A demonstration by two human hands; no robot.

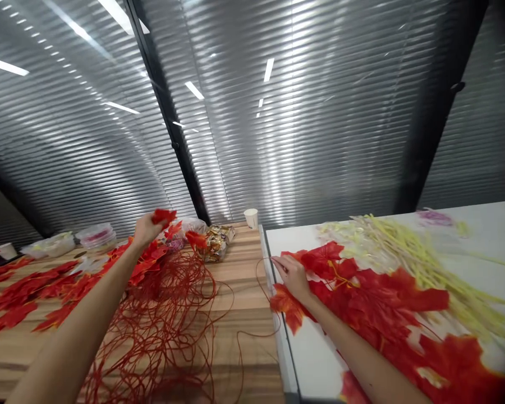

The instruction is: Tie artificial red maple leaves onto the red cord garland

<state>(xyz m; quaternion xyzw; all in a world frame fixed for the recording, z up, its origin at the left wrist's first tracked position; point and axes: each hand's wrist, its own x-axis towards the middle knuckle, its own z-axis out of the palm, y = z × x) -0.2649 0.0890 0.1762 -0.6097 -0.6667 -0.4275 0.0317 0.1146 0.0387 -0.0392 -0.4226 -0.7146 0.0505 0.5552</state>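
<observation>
Wooden table (244, 292) beside white table (488, 235), ribbed metal wall (320, 123) behind.

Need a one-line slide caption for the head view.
Left hand lifts a red leaf above tangled red string; right hand rests on leaves on the white table.

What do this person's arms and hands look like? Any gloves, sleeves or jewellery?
Both arms are bare as far as the picture shows: no sleeves in view. The left hand and right hand wear no gloves. No watch, ring or bracelet can be seen, though the picture is somewhat blurred.
</observation>
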